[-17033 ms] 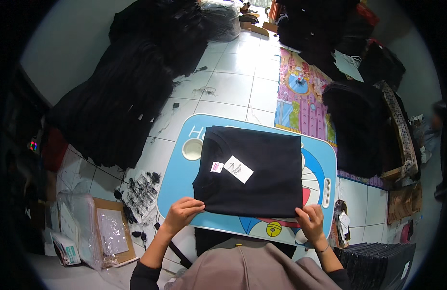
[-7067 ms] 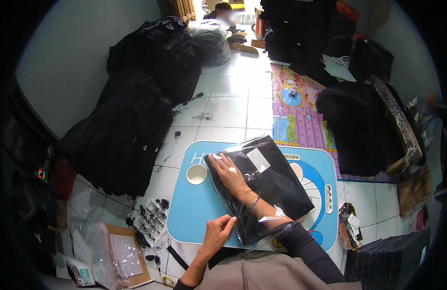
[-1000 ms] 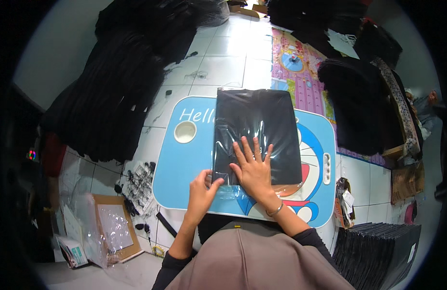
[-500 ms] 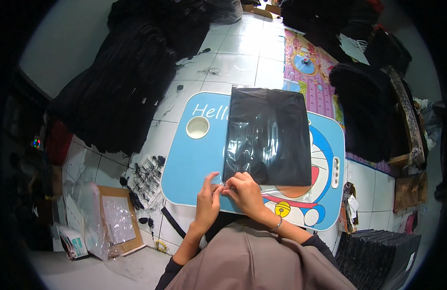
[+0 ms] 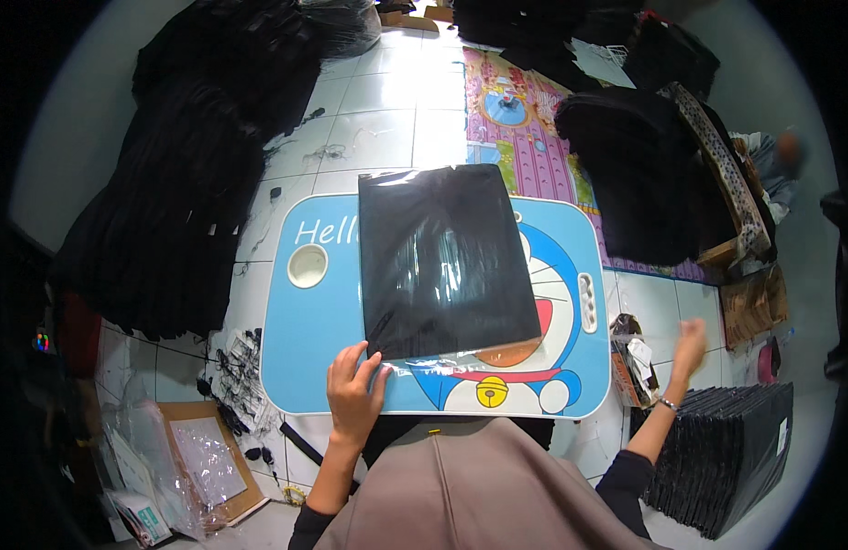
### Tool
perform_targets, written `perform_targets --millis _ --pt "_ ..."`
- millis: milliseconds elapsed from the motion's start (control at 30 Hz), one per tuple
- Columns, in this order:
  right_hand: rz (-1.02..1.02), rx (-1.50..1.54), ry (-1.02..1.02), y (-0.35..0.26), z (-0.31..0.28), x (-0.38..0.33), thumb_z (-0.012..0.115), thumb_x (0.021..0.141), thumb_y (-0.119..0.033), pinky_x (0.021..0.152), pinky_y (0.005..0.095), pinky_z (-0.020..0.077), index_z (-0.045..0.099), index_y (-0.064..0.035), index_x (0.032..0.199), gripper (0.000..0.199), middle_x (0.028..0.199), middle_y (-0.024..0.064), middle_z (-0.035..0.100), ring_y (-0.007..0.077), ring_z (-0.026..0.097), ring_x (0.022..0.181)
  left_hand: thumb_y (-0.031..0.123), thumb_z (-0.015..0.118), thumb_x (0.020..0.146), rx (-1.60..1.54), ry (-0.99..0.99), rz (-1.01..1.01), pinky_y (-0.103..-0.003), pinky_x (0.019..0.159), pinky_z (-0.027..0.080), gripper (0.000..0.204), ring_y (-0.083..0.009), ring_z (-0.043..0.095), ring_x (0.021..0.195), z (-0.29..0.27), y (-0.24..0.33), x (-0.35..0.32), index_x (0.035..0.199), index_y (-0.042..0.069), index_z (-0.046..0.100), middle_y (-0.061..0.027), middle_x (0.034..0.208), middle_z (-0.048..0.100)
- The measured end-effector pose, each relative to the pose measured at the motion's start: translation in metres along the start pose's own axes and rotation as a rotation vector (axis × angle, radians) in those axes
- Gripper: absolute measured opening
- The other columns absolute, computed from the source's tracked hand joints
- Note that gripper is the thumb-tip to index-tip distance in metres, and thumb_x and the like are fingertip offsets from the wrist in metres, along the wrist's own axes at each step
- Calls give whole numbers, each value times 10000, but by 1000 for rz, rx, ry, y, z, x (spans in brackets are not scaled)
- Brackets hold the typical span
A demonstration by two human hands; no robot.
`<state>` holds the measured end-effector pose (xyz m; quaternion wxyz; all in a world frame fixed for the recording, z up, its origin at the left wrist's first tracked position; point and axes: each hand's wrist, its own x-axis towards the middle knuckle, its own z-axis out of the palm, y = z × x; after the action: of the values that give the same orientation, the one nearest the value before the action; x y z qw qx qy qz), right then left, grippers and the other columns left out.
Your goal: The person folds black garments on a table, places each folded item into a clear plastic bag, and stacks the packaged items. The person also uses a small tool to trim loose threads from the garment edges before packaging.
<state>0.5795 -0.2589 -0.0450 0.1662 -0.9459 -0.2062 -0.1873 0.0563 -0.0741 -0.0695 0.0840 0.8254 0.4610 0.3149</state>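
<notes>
Right hand: has moved from the bag's lower-left corner, where it met the other hand half a second ago, out past the table's right edge; its fingers look drawn in, and I cannot tell whether it holds anything.
Left hand: at that corner, fingertips touching the plastic, thumb near the fingers; whether they pinch it is unclear.
Bagged black garment: flat on the lap table, slightly tilted, reaching past its far edge, clear plastic extending below the dark cloth.
Lap table: light blue, cartoon-printed, its round cup recess left of the bag.
Black packets: stacked on the floor at right, near the right forearm.
Small open box: just beside the table's right edge.
</notes>
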Motion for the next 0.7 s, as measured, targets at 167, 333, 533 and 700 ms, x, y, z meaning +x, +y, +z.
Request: perform_targets --millis 167,333,533,700 --pt "-370 -165 -155 -27 5 -34 531 911 -115 722 487 472 619 -11 975 150 835 191 637 383 619 816 11 738 756 -84 12 58 -401 873 504 163 -303 635 1022 -1 -10 0 901 13 663 -116 1058 681" --pt "-1112 501 -401 -174 -12 -161 635 848 -114 855 424 455 600 21 1212 390 1000 156 614 314 590 951 3 734 754 -96 17 104 -396 841 521 151 -302 656 969 -3 -13 2 881 2 653 -120 1008 697" --pt "-1287 634 -339 -238 -31 -177 748 781 -187 807 368 493 667 7 1063 351 967 94 643 256 624 936 37 752 766 -201 -27 57 -358 767 540 141 -280 677 874 -8 -21 7 876 -8 675 -119 911 710" --pt "-1154 681 -550 -234 -16 -157 746 814 -265 665 357 508 676 -35 815 241 748 74 617 230 629 738 113 810 771 -348 -35 -201 -275 617 520 151 -177 674 654 -12 -22 21 794 -5 720 -82 734 708"
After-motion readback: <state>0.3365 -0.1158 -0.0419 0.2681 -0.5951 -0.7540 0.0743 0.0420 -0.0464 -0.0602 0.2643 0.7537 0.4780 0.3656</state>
